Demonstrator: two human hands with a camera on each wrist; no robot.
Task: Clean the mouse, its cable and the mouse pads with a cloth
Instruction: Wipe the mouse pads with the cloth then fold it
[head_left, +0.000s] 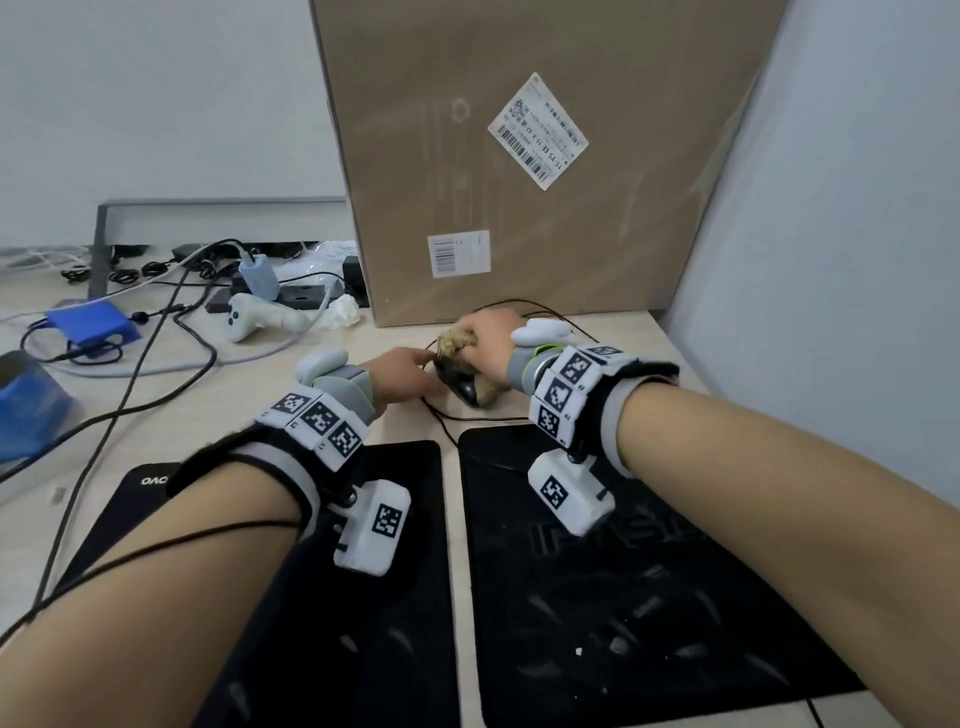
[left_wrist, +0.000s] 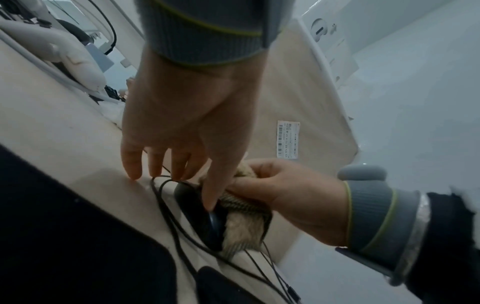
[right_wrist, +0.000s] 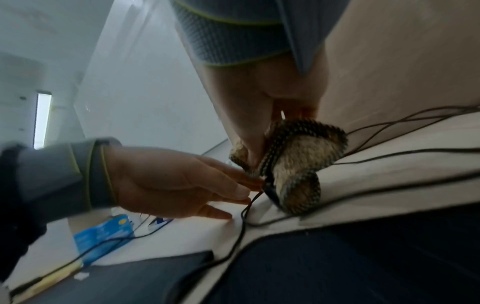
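Two black rectangular mouse pads (head_left: 623, 571) lie side by side; beyond them sits the black corded mouse (head_left: 460, 382). Left hand (head_left: 402, 371), fingers extended, steadies it by thumb. Right hand (head_left: 485, 332) clutches a beige fuzzy cloth (left_wrist: 241, 232) against the mouse's side.

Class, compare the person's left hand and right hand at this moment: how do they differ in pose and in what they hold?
The right hand is curled round a fuzzy beige cloth, pressing it on the black mouse; the left hand holds no cloth. The left hand's fingers are straight, its thumb touching the mouse, while the right hand's are bent. Both wear grey cuffs and meet at the mouse.
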